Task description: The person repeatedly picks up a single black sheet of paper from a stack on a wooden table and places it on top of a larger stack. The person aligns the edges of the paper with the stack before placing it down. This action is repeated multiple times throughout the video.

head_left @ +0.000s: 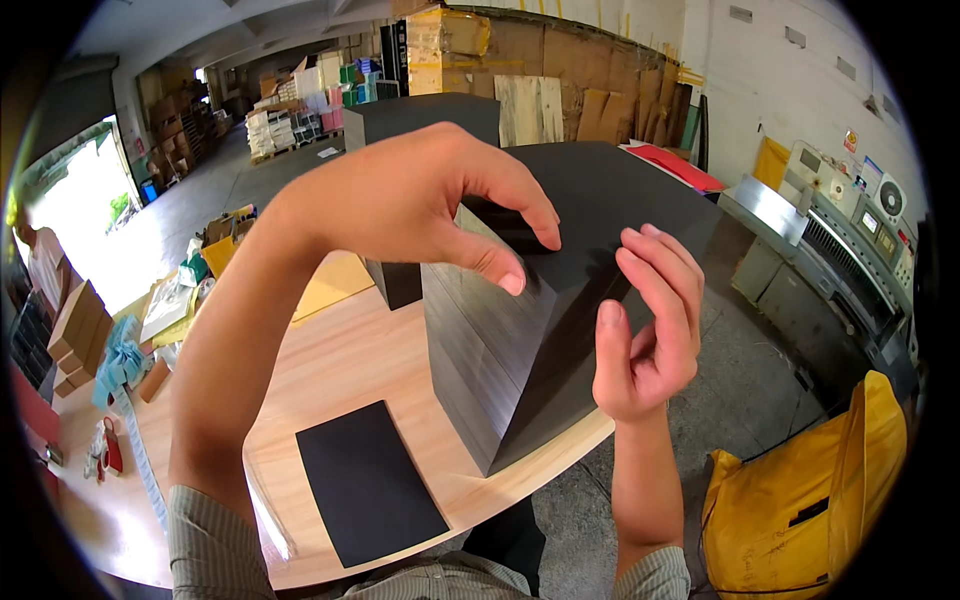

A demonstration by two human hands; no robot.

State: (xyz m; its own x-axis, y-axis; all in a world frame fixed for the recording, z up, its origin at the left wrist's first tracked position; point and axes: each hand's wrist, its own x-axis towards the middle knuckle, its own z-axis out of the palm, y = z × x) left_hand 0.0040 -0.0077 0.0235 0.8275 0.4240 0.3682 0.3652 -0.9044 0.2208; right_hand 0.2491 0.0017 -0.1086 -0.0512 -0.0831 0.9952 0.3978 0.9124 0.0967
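A tall stack of black sheets (pixel 500 350) stands on the light wood table (pixel 350 350), its layered edges facing me. My left hand (pixel 410 195) arches over the stack's near top corner, thumb and fingers apart with nothing between them. By the right side of the same stack is my right hand (pixel 655 340), palm turned toward it, fingers loosely bent and the thumb apart; it holds nothing. Whether its fingertips touch the stack I cannot tell. A single black sheet (pixel 372 485) lies flat on the table, left of the stack and close to the front edge.
Behind is a second black stack (pixel 430 112). Blue ribbon (pixel 122 365), small brown boxes (pixel 80 335) and red-handled scissors (pixel 110 447) sit at the left. A yellow bag (pixel 800 500) and a grey machine (pixel 850 250) are at the right. Another person (pixel 48 265) is at far left.
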